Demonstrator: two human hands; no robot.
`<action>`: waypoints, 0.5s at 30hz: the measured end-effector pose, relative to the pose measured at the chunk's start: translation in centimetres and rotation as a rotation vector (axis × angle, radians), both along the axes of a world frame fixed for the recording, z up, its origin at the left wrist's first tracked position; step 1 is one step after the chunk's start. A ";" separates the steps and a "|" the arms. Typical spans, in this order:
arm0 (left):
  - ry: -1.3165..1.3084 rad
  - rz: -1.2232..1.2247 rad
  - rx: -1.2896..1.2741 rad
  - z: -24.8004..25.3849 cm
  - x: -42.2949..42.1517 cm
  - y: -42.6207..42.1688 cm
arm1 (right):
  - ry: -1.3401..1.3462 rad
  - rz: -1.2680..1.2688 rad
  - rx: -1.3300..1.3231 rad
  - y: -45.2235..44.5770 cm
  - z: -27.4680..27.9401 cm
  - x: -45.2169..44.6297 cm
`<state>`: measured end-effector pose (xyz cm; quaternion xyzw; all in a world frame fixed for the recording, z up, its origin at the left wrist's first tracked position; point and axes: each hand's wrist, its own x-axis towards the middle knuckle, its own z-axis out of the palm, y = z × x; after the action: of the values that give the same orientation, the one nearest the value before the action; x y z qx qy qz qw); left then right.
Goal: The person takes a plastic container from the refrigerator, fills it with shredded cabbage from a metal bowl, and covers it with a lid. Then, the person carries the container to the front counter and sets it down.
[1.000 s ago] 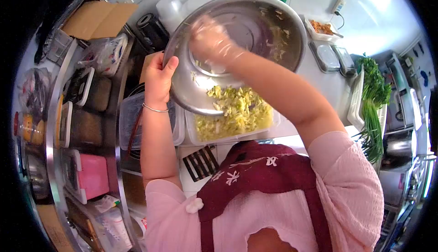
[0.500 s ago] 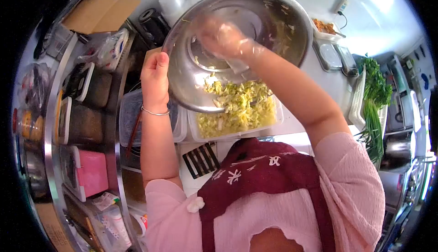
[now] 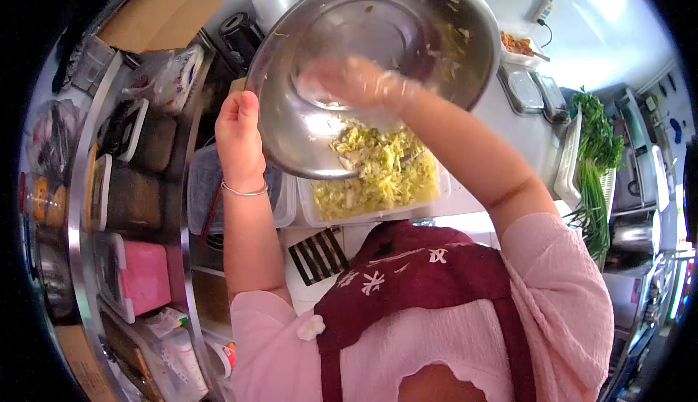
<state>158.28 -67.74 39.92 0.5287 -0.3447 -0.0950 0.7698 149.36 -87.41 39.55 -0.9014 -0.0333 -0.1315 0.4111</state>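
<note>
My left hand (image 3: 240, 140) grips the left rim of a large metal mixing bowl (image 3: 291, 133), which is tilted toward me over a plastic container. Chopped cabbage (image 3: 378, 147) lies at the bowl's lower lip and spills into the rectangular clear container (image 3: 311, 213) below. Inside the bowl is my right hand (image 3: 349, 82), in a thin clear plastic glove, smeared by motion; its fingers cannot be made out. Small shreds cling to the bowl's upper right wall.
Left of the container stands a lidded plastic box (image 3: 287, 202). Leafy greens (image 3: 596, 140) lie in a white basket (image 3: 567, 165) at right. Two lidded trays (image 3: 522, 90) and a dish of orange-brown food (image 3: 516, 44) sit by the wall. Shelves (image 3: 185, 271) with boxes line my left.
The bowl's upper rim has risen, and its left rim has shifted left with my left hand. My right hand has swept lower inside the bowl, toward the cabbage.
</note>
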 end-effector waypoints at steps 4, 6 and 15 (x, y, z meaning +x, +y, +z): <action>0.039 0.028 -0.030 0.3 -0.9 -0.1 | -0.096 -0.096 0.561 -1.2 -2.8 2.3; 0.050 0.038 -0.040 0.2 -0.6 -0.1 | 0.103 -0.102 0.049 -0.9 -3.3 0.3; 0.049 0.096 0.030 0.1 -0.3 0.3 | -0.257 -0.231 -0.621 -1.8 7.2 -3.9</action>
<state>157.95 -67.41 40.00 0.5536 -0.2983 -0.0761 0.7738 145.49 -89.21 46.78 -0.9574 -0.0210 -0.2728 0.0925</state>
